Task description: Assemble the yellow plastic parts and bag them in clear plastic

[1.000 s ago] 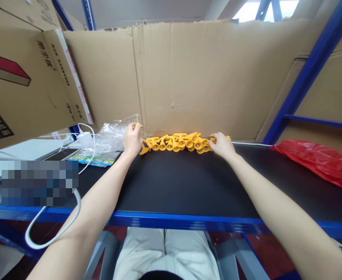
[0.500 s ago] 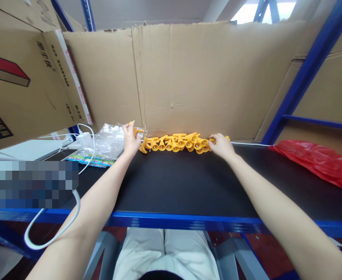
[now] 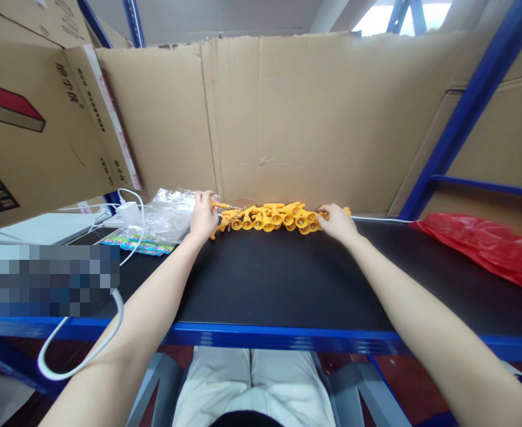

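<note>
A row of several small yellow plastic trumpet-shaped pieces [image 3: 267,219] lies piled near the back of the black tabletop, their flared round ends facing me. At its left end, my left hand [image 3: 204,216] is closed around a yellow piece [image 3: 220,205], part of which sticks out to the right. A thin metal chain [image 3: 239,211] runs from there over the pile. My right hand [image 3: 337,221] is curled over the row's right end, thumb and fingers about a yellow piece mostly hidden by them.
Left of the pile lie clear plastic bags [image 3: 165,213] and a colourful printed strip [image 3: 154,246]. A white plug [image 3: 129,212] with cables sits farther left. A red plastic bag [image 3: 483,246] rests on the right. A cardboard wall [image 3: 323,124] closes off the back, and a blue rail [image 3: 287,337] edges the front.
My left hand has come down and slightly right, lowering the yellow piece and its chain onto the left end of the row. My right hand stays in place.
</note>
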Demonstrator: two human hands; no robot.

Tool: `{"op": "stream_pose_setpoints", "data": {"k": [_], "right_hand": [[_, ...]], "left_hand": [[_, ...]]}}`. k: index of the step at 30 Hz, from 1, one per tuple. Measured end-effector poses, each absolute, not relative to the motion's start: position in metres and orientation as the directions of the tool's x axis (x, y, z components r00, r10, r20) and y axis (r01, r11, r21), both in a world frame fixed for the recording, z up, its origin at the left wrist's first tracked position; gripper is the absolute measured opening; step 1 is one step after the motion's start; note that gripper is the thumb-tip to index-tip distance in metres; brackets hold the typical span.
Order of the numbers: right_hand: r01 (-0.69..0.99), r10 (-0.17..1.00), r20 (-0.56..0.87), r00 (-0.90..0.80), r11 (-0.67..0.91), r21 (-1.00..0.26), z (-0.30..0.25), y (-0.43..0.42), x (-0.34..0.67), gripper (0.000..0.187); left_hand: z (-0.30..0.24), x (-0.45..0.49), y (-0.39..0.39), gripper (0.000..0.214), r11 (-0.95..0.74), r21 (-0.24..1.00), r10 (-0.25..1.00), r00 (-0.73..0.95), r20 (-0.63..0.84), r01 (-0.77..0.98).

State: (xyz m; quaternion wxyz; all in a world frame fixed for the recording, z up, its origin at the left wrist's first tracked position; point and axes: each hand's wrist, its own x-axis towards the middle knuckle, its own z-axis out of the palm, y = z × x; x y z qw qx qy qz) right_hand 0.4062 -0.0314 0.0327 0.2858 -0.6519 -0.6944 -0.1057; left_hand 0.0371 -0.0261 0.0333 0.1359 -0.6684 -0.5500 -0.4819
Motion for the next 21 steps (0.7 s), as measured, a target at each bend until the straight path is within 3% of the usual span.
{"op": "stream_pose_setpoints", "data": {"k": [4,9,16,18,21], "right_hand": [[0.964,0.842,0.539,0.018,0.128,-0.231,0.032,-0.031,0.407,0.029],[0.965,0.838,0.545,0.02,0.127,-0.231,0.032,-0.031,0.406,0.029],[0.954,0.779,0.598,0.187,0.002,-0.3,0.031,-0.028,0.429,0.036],[0.945,0.753,0.615,0.237,-0.032,-0.325,0.026,-0.025,0.442,0.039],[0.923,0.749,0.582,0.317,-0.103,-0.372,0.015,-0.02,0.459,0.042]], "left_hand": [[0.033,0.042,-0.031,0.033,-0.23,0.291,0.706,-0.047,0.706,0.929],[0.035,0.044,-0.031,0.027,-0.113,0.344,0.78,-0.132,0.612,0.932],[0.035,0.042,-0.026,0.029,-0.111,0.389,0.823,-0.134,0.552,0.915],[0.033,0.044,-0.023,0.028,-0.149,0.457,0.842,-0.13,0.524,0.877],[0.027,0.048,-0.017,0.029,-0.131,0.718,0.925,-0.176,0.336,0.684]]}}
